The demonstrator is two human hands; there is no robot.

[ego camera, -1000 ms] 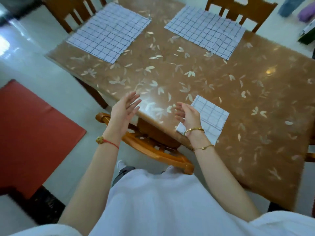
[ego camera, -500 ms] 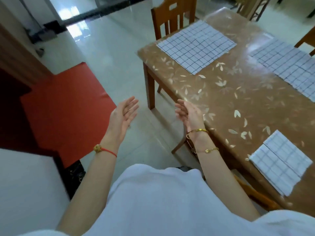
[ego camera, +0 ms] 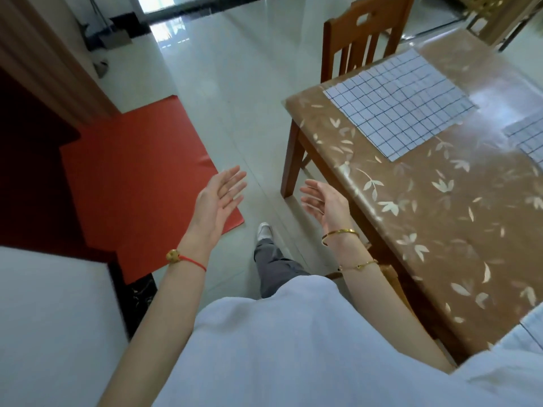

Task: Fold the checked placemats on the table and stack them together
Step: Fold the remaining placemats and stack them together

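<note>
Placemat (ego camera: 399, 102) lies flat on leaf-patterned table (ego camera: 440, 218) beside pale tiled floor (ego camera: 235, 83).

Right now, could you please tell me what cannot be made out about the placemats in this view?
Head view:
- Second placemat: cut off by the right edge; its extent is unseen.
- Pale lined corner, bottom right: cut by the edge and white sleeve; possibly a placemat, cannot tell.

A single wide-angle camera on the person's head looks forward and steeply down past the chest, with the left hand (ego camera: 219, 193) and right hand (ego camera: 324, 202) close below it at mid-frame. It faces the tiled floor (ego camera: 235, 113), and the table (ego camera: 440, 230) lies near along the right side, seen from above its corner
</note>
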